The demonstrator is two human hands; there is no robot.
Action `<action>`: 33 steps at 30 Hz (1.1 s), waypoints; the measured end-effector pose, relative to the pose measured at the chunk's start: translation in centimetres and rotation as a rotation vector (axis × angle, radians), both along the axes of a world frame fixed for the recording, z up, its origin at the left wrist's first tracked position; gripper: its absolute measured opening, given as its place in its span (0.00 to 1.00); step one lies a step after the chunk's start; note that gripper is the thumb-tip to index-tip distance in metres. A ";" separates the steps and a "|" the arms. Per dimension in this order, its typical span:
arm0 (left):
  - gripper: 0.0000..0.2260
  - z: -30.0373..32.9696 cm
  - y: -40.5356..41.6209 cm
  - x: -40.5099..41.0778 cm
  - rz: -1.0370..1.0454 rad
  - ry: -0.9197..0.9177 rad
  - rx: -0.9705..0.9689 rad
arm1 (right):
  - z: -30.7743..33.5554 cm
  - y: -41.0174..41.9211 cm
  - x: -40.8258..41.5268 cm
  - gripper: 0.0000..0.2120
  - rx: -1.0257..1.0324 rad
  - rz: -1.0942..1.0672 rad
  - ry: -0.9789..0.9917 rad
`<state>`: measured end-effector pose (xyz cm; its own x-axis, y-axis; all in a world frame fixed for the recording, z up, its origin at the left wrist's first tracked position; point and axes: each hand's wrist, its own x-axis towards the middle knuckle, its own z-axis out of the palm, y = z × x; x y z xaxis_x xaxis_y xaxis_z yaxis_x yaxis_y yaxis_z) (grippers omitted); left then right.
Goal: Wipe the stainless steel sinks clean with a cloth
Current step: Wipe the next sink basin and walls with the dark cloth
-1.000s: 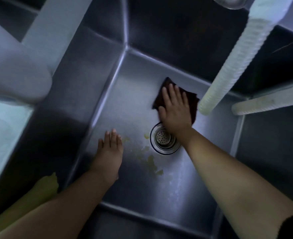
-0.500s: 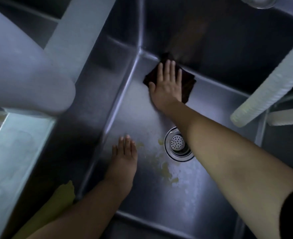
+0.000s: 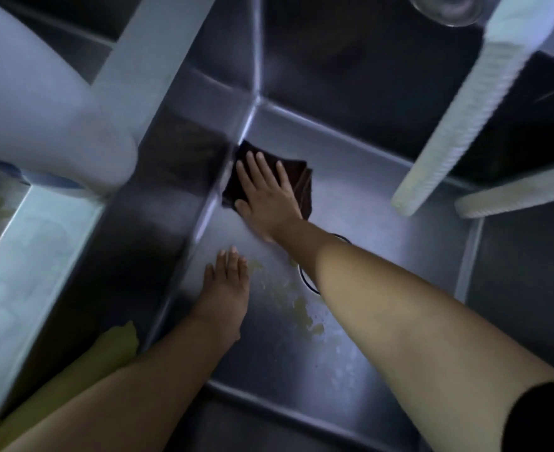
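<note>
I look down into a deep stainless steel sink [image 3: 383, 197]. A dark brown cloth [image 3: 301, 181] lies on the sink floor against the left wall, near the far left corner. My right hand [image 3: 265, 194] presses flat on the cloth, fingers spread. My left hand [image 3: 225, 288] rests flat on the sink floor nearer to me, fingers together, holding nothing. Yellowish residue [image 3: 301, 311] is smeared on the floor between my two arms. The drain [image 3: 308, 282] is mostly hidden under my right forearm.
Two white ribbed hoses [image 3: 464, 112] hang over the sink at the right. A wide white pipe [image 3: 40, 106] crosses the upper left over the divider rim [image 3: 31, 256]. A yellow cloth [image 3: 112, 347] drapes over the near left edge. A second basin shows at the far left.
My right hand has slid the cloth left and toward me along the floor, from the back wall to the left wall. My left hand has stayed planted.
</note>
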<state>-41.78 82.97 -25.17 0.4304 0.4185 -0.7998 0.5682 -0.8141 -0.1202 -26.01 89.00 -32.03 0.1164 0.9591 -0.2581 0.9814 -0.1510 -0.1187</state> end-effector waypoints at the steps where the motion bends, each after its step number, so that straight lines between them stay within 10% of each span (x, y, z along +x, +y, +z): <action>1: 0.51 0.5 -0.1 0.0 0.006 0.025 0.001 | 0.2 -1.4 -0.4 0.32 -0.010 0.009 0.012; 12: 0.36 11.1 2.0 -3.1 -0.212 -0.031 0.002 | 0.8 -6.9 2.4 0.30 -0.057 0.021 -0.028; 20: 0.12 13.0 5.6 -8.6 -0.597 -0.532 0.216 | -0.3 -2.8 -1.5 0.30 0.005 -0.204 -0.039; 33: 0.06 13.7 7.2 -9.7 -0.508 -0.846 0.161 | -0.5 -11.2 -15.1 0.33 0.030 0.228 0.041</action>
